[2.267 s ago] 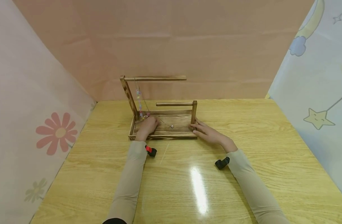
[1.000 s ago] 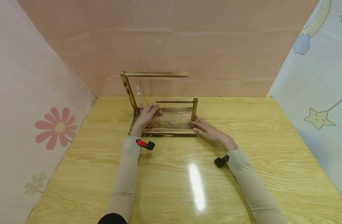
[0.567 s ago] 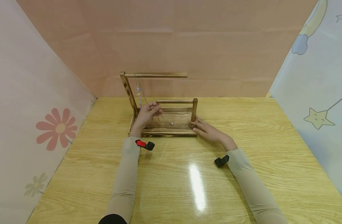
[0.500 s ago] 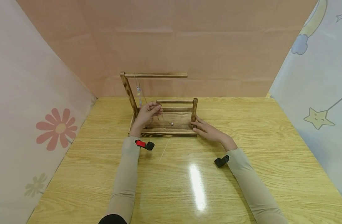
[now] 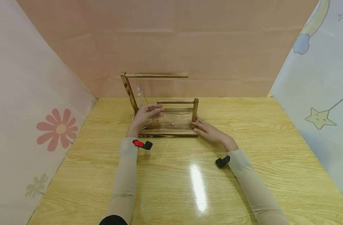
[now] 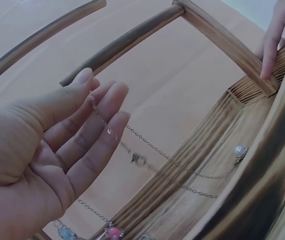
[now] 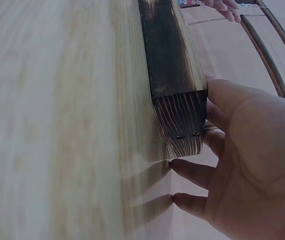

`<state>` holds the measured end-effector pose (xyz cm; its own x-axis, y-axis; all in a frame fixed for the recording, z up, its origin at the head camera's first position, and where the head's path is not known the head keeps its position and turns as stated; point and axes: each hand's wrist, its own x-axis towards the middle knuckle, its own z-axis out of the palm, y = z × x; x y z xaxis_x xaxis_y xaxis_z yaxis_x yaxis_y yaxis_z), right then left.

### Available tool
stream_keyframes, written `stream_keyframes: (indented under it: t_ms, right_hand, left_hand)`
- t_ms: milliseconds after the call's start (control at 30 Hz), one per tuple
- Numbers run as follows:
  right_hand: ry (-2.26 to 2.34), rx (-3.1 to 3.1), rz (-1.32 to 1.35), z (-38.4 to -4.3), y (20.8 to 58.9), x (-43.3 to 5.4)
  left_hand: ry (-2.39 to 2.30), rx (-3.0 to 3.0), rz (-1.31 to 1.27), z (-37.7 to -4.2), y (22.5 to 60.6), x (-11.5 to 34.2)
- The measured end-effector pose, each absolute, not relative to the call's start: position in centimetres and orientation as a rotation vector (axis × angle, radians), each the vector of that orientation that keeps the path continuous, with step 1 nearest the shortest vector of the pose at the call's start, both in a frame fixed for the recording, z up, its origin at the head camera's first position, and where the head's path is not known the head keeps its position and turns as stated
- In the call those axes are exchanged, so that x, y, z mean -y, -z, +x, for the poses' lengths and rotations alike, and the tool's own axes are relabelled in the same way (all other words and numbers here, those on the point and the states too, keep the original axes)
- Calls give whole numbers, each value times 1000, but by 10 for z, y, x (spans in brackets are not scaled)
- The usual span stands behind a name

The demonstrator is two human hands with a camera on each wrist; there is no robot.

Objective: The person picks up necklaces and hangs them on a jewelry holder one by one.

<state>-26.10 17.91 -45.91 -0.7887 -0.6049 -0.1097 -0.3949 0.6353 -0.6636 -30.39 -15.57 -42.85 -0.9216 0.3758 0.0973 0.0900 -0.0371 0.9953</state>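
My left hand (image 5: 143, 116) is above the left part of a wooden jewelry stand (image 5: 167, 135), just below the left end of its lower bar (image 5: 175, 102). In the left wrist view, thumb and forefinger pinch the end of a fine chain necklace (image 6: 138, 159); the other fingers are loosely bent. Its chain runs down into the tray, where a pearl pendant (image 5: 173, 124) lies. My right hand (image 5: 208, 131) rests against the stand's right end, by the short post (image 5: 195, 111). In the right wrist view its thumb touches the front corner, with the fingers spread.
From the upper bar (image 5: 157, 75) hangs a colored bead necklace (image 5: 139, 93), close to the tall left post (image 5: 129, 93). A dark beaded strand (image 5: 143, 128) lies in the tray's left part. The stand is on a wood-grain table (image 5: 171, 181), with cloth-covered walls behind and beside it.
My left hand has risen out of the tray, lifting the chain's end, then shifted slightly left as its wrist turned. The pearl pendant stays in the tray. My right hand holds its place.
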Motion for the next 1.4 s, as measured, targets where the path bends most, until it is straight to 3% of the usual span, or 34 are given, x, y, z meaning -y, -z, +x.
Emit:
stream_keyframes:
  t_ms: [733,1400]
  right_hand:
    - [917,-2548,-792,-260,458,-178]
    - [927,-2528,-791,-260,457,-179]
  left_hand:
    - [-1983,-1939,712,-292,409,166]
    - [-2022,-1979,723,-287,401,166]
